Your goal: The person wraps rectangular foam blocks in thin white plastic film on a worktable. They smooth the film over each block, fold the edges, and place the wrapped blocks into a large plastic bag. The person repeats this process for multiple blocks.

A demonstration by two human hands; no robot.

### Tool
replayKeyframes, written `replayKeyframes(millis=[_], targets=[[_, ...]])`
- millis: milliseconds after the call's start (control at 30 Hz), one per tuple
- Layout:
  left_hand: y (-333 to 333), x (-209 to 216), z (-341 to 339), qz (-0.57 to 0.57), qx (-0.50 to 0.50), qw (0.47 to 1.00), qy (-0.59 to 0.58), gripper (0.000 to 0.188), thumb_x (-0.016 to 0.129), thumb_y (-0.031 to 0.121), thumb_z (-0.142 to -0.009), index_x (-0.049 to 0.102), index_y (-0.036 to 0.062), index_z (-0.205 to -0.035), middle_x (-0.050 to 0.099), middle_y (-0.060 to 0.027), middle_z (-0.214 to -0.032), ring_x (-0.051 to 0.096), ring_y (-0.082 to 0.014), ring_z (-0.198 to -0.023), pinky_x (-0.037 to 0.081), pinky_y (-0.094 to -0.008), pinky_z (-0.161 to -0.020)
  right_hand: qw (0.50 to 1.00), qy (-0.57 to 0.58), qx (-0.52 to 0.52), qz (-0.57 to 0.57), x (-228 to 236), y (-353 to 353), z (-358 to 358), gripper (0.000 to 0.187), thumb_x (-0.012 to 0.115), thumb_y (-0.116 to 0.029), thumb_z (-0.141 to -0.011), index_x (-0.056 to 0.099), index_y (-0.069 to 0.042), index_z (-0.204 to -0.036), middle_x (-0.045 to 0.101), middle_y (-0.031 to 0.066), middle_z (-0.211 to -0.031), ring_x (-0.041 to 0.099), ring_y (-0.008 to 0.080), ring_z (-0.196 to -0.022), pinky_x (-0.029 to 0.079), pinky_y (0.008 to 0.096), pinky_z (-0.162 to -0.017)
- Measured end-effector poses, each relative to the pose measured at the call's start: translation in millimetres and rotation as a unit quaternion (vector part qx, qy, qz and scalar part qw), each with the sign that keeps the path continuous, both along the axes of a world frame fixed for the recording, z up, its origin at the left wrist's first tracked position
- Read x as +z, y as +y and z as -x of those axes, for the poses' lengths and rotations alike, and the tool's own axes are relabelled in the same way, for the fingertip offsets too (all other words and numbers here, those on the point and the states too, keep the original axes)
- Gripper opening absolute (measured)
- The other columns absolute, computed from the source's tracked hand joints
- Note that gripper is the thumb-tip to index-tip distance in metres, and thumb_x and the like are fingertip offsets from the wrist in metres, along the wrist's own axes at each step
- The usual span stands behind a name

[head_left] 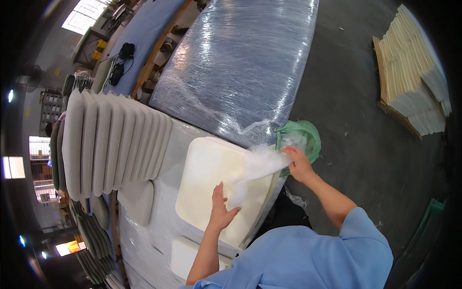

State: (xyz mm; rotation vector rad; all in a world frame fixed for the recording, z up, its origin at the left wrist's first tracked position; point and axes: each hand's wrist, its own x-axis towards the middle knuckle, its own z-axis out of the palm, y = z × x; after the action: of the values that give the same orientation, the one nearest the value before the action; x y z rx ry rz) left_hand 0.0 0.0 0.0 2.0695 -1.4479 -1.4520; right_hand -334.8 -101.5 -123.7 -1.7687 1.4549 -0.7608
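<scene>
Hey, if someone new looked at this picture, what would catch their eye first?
Probably the big blue-grey surface under shiny plastic film at top centre, catching bright reflections. Next, the row of grey cushions standing side by side at left. Nearer the middle, white fluff lies across a cream foam pad, with the right hand holding its end beside a green bag.

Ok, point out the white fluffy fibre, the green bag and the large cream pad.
White fluffy fibre (262, 163): head view, middle of the stretched tuft.
Green bag (314, 140): head view, its right-hand wall.
Large cream pad (209, 176): head view, bare left part of its top face.
</scene>
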Motion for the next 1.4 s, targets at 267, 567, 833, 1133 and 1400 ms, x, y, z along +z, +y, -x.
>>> replayKeyframes(millis=[267,567,833,1133,1400], targets=[[-8.7,-46.0,54.2,0.179,-0.146,0.942,-0.242,0.099,0.085,0.024,-0.077,0.032,0.0149,-0.16,0.02,-0.024,-0.167,0.031,-0.0508,-0.147,0.031,-0.0576,-0.119,0.846,-0.308,-0.178,-0.399,24.5,-38.4,-11.3,0.043,0.067,-0.024,-0.092,0.065,-0.002,-0.129,0.069,0.0074,-0.111,0.066,0.0212,-0.099,0.053,0.036,-0.08],[29.8,-51.3,21.1,0.208,0.018,0.978,-0.025,0.05,0.051,-0.011,-0.083,0.06,0.0064,-0.129,0.063,-0.0175,-0.133,0.057,-0.0352,-0.129,0.047,-0.0415,-0.105,0.933,-0.238,0.027,-0.268,68.6,-22.5,-68.8,0.027,0.069,-0.023,-0.097,0.068,0.0,-0.112,0.071,0.0059,-0.104,0.066,0.0149,-0.094,0.052,0.0303,-0.082],[114.3,16.5,-1.1,0.119,0.232,0.924,0.28,0.064,0.066,0.004,-0.087,0.044,0.0086,-0.146,0.063,-0.0073,-0.12,0.059,-0.0176,-0.109,0.051,-0.031,-0.089,0.852,-0.403,0.165,-0.292,114.1,33.3,-128.6,0.016,0.063,-0.007,-0.1,0.063,-0.005,-0.115,0.067,-0.0009,-0.104,0.062,0.0083,-0.094,0.05,0.0279,-0.086],[244.5,0.9,-64.1,-0.024,0.276,0.778,0.564,0.05,0.075,0.04,-0.095,0.062,0.0049,-0.127,0.068,-0.0045,-0.095,0.067,-0.0184,-0.086,0.057,-0.0369,-0.081,0.805,-0.257,0.45,-0.29,176.2,124.4,-220.3,0.018,0.064,-0.004,-0.097,0.066,-0.004,-0.115,0.068,0.0014,-0.102,0.062,0.0092,-0.094,0.049,0.0265,-0.086],[380.5,7.3,-97.5,0.103,0.462,0.765,0.438,0.037,0.071,0.03,-0.1,0.066,0.0009,-0.123,0.073,-0.0083,-0.104,0.07,-0.0177,-0.088,0.058,-0.0325,-0.076,0.68,-0.406,0.295,-0.535,107.7,274.1,-269.6,0.09,0.038,-0.081,-0.095,0.045,-0.012,-0.154,0.058,0.0085,-0.146,0.054,0.0272,-0.133,0.042,0.049,-0.107]])
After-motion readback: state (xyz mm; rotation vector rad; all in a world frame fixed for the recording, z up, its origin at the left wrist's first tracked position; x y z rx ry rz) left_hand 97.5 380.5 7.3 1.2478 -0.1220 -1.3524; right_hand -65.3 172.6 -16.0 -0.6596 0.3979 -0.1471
